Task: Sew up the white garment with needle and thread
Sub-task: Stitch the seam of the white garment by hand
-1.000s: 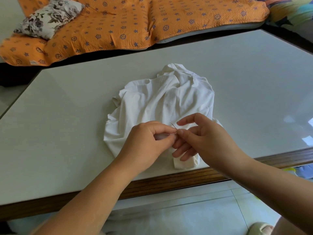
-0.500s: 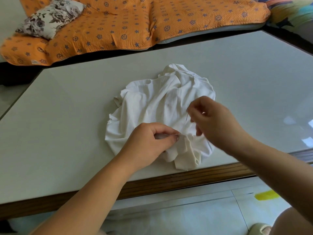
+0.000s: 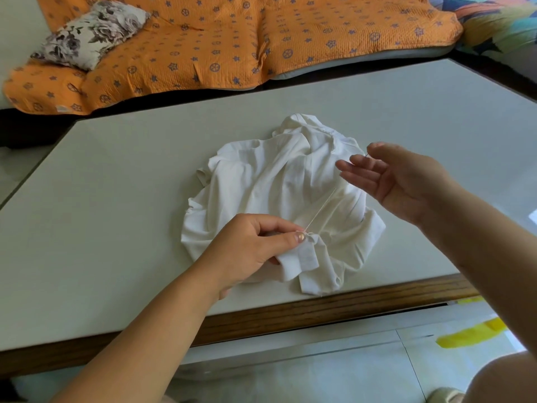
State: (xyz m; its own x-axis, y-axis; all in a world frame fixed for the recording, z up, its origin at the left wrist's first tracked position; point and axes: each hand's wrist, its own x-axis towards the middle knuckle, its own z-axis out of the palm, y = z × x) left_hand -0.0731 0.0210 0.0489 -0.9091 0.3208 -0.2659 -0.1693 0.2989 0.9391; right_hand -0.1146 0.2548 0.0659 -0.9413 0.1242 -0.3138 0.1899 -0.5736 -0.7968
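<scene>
A crumpled white garment (image 3: 279, 187) lies on the pale table (image 3: 116, 199) near its front edge. My left hand (image 3: 250, 248) pinches a folded hem of the garment between thumb and fingers. A thin white thread (image 3: 321, 209) runs taut from that pinched spot up and to the right. My right hand (image 3: 395, 178) is raised over the garment's right side, palm toward me, pinching a small needle (image 3: 368, 155) between thumb and forefinger while its other fingers stretch out.
The table has a wooden front edge (image 3: 319, 309). Behind it stands a sofa with an orange patterned cover (image 3: 232, 39) and a floral pillow (image 3: 90, 33). Below the table is a tiled floor with a yellow strip (image 3: 470, 333).
My right hand has lifted up and to the right away from the left hand, drawing the needle out and pulling the thread taut. The left hand keeps its pinch on the hem.
</scene>
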